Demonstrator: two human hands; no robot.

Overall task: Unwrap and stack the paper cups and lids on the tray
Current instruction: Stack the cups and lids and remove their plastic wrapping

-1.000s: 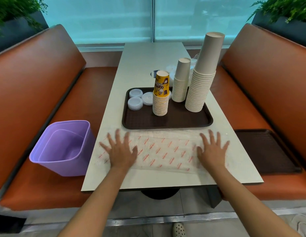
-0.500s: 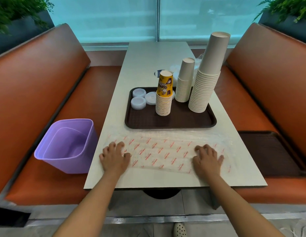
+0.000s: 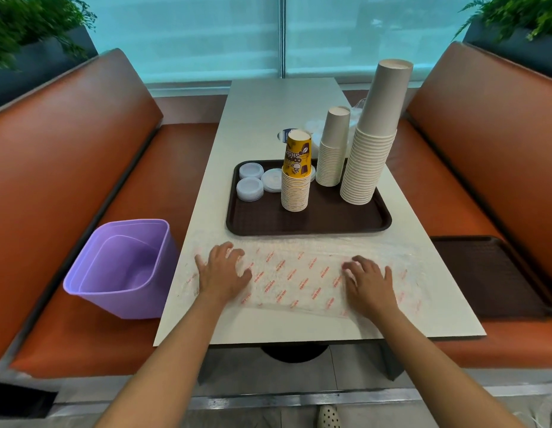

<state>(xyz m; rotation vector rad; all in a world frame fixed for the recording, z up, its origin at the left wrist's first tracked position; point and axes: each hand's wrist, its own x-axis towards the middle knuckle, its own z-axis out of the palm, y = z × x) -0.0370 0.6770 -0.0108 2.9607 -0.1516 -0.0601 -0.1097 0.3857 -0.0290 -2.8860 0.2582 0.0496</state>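
Head view, read from near to far. Nearest me, both forearms reached over the front edge of the white worktop (image 3: 262,118). The left hand (image 3: 220,273) and right hand (image 3: 368,281) lay palm-down on a clear plastic wrapper (image 3: 299,273), spread flat across the worktop just in front of the tray. The fingers (image 3: 234,253) of each hand were slightly bent and loosely apart, tips pressing the film; I saw nothing pinched. The wrapper carried repeated small red print, too blurred for me to read, and its transparent edges were hard to trace against the worktop.

Beyond it sat the brown tray (image 3: 268,222). On its left stood three low stacks of white lids (image 3: 250,188). Beside them rose a short stack of inverted paper cups (image 3: 296,186), the top cup yellow with upside-down brown lettering that I read only partly as "SHOP". Behind it stood a medium plain cup stack (image 3: 331,149), and at the right the tallest stack (image 3: 372,137).

Left of the worktop a purple bin (image 3: 120,267) rested on the orange bench seat (image 3: 163,168). A second dark tray (image 3: 484,273) lay on the right-hand seat. Behind the cups, crumpled clear plastic and a round dark label were mostly hidden.
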